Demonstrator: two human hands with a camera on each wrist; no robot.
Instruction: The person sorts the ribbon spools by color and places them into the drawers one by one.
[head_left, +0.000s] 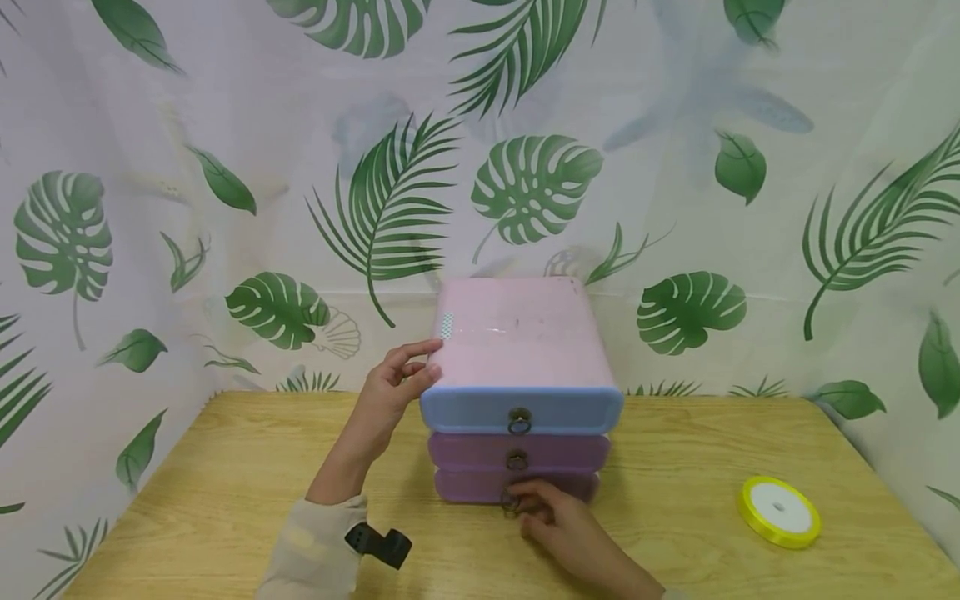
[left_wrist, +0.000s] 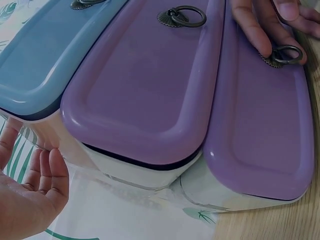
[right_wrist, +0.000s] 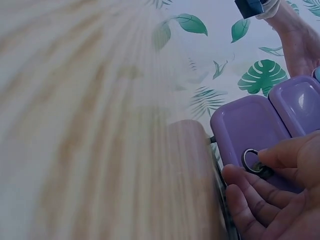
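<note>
A small drawer cabinet with a pink top [head_left: 517,333] stands on the table, its blue top drawer [head_left: 457,410] above two purple drawers. My left hand [head_left: 392,383] rests against the cabinet's left side near the top, fingers loosely bent; in the left wrist view this hand [left_wrist: 35,185] touches the pale side wall below the blue drawer. At the bottom purple drawer [left_wrist: 265,130], my right hand [head_left: 566,525] has its fingertips at the metal ring pull [right_wrist: 250,160]. Its fingers [right_wrist: 280,155] lie on both sides of the ring. All the drawers look closed.
A yellow-rimmed ribbon spool [head_left: 780,512] lies flat on the wooden table [head_left: 675,500], to the right. Behind the cabinet hangs a white curtain [head_left: 262,233] printed with green leaves. A black strap device [head_left: 378,544] sits on the left sleeve.
</note>
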